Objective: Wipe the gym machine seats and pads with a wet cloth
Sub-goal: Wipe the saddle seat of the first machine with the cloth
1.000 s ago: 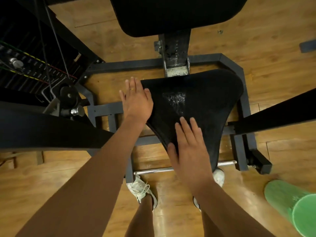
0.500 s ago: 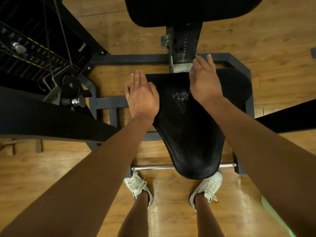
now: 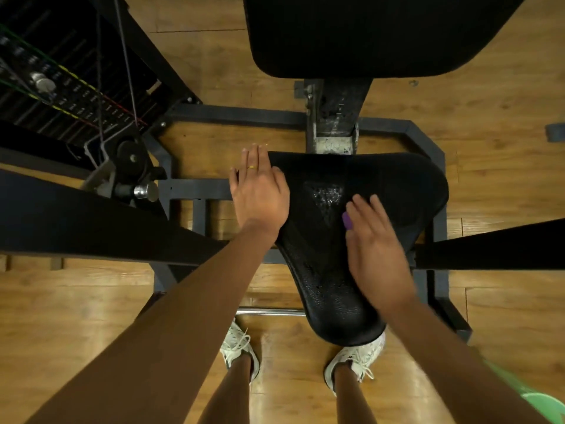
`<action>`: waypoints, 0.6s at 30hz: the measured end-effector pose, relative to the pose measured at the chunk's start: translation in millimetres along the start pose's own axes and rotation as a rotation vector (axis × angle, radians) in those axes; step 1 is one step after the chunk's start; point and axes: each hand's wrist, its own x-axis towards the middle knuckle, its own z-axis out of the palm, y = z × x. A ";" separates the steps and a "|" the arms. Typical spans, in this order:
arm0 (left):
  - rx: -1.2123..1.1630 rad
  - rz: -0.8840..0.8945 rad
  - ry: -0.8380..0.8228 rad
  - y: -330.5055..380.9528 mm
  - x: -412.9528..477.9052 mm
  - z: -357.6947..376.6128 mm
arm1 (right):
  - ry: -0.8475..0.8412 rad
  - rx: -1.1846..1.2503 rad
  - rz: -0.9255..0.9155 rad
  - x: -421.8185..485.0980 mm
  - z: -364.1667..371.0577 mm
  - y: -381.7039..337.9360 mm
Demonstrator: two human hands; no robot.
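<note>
The black triangular seat point(image 3: 330, 280) of the gym machine lies below me, its surface shiny and wet near the middle. My left hand point(image 3: 260, 194) rests flat on the seat's left rear edge, fingers straight, with a ring on one finger. Blurred by motion, my right hand point(image 3: 376, 249) lies flat on the right middle of the seat. A small piece of purple cloth point(image 3: 347, 220) shows from under its fingers; the rest of the cloth is hidden. The black back pad point(image 3: 367, 32) stands behind the seat.
Dark padded arms reach in from the left point(image 3: 76, 221) and the right point(image 3: 489, 246). The weight stack with cables point(image 3: 46, 87) is at the far left. A grey steel frame point(image 3: 232, 113) runs around the seat on the wooden floor. A green container point(image 3: 544, 405) sits at bottom right.
My right hand slid from the seat's front up to its rear edge, then came back toward the middle right. My left hand stayed on the left edge.
</note>
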 end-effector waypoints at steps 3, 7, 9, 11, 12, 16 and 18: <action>-0.002 0.005 0.024 -0.8 1.1 1.2 | -0.126 0.013 -0.193 54.6 -17.8 28.8; 0.001 0.001 0.046 -2.8 1.3 4.8 | -0.327 -0.037 -0.485 110.1 -15.3 25.3; -0.003 -0.001 0.049 -2.9 0.4 6.1 | -0.336 -0.018 -0.522 131.6 -7.3 7.4; -0.003 -0.004 0.050 -3.1 1.0 5.9 | -0.325 -0.028 -0.547 146.5 -3.9 -2.2; 0.000 -0.001 0.053 -2.8 2.2 5.8 | -0.325 -0.049 -0.555 149.2 -5.0 0.5; 0.000 -0.015 0.049 -4.5 4.1 6.3 | -0.355 -0.083 -0.496 119.8 -30.0 41.8; 0.007 -0.019 0.030 -2.9 -0.2 6.5 | -0.340 -0.072 -0.397 84.4 -47.0 72.2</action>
